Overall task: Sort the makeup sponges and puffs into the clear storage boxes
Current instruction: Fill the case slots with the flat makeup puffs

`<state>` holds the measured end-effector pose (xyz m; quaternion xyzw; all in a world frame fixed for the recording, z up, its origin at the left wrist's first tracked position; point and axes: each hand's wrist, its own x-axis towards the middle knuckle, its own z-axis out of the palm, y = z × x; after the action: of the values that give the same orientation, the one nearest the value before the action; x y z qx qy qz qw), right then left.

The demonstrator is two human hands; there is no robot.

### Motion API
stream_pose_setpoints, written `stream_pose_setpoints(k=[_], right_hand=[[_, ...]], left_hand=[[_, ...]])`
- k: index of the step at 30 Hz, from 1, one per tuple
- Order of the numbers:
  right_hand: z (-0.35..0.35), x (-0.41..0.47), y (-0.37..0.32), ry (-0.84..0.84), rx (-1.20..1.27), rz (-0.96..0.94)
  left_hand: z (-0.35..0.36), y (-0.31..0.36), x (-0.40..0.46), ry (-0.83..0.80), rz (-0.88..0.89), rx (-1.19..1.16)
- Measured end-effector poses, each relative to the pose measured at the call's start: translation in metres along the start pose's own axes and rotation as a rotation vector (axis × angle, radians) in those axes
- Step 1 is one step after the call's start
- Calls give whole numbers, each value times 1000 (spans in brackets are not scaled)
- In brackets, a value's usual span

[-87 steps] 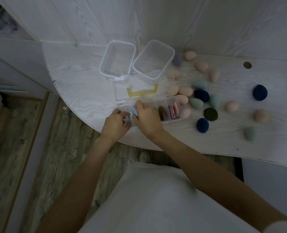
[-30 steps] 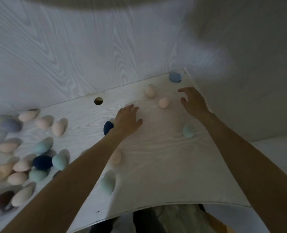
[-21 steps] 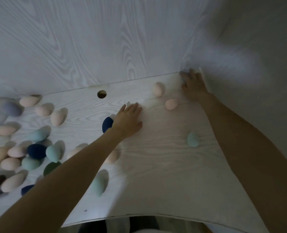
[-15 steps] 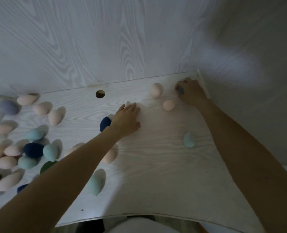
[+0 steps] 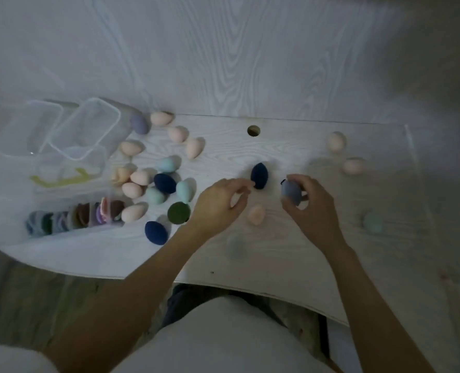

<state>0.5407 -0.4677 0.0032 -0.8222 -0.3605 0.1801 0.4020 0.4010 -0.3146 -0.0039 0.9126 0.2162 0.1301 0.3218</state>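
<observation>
Grey-blue sponge point(image 5: 291, 193) pinched in right hand point(image 5: 311, 208) fingertips, above table point(image 5: 277, 254) | left hand point(image 5: 218, 203) loosely apart, empty, fingertips beside navy sponge point(image 5: 259, 175)

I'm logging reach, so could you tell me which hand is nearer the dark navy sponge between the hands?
Left. The left hand has fingertips almost touching the navy sponge; the right hand, holding a grey-blue sponge, sits farther right.

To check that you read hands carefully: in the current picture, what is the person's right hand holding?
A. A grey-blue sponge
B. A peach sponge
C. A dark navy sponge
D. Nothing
A: the right hand has its fingers closed around a grey-blue sponge, lifted above the table; the dark navy sponge lies apart, by the left hand.
</observation>
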Motion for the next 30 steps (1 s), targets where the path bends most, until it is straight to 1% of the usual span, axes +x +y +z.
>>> stream_pose_setpoints(k=[2, 4, 8, 11, 14, 17, 21, 25, 27, 30], right_hand=[[33, -9, -23, -35, 82, 35], [65, -15, -48, -72, 123, 52], [115, -17, -94, -132, 23, -10], [149, -20, -128, -202, 15, -31], [192, -26, -165, -290, 62, -52], [234, -30, -198, -348, 107, -97], [283, -29, -242, -373, 113, -113], [329, -27, -276, -408, 132, -31], [354, -29, -290, -423, 68, -42], [390, -34, -309, -450, -64, -105]], left_hand=[[-23, -26, -47, 36, -95, -31], [-48, -57, -91, 74, -184, 13], [-99, -118, -144, 251, -413, 95], [-135, -155, -167, 356, -509, 174], [-164, -191, -198, 414, -679, 285], [-185, -224, -221, 410, -819, 201], [-211, -260, -235, 423, -823, -46], [-221, -271, -243, 466, -812, -131], [-221, -276, -249, 445, -767, -140], [-224, -284, -257, 482, -757, -248]])
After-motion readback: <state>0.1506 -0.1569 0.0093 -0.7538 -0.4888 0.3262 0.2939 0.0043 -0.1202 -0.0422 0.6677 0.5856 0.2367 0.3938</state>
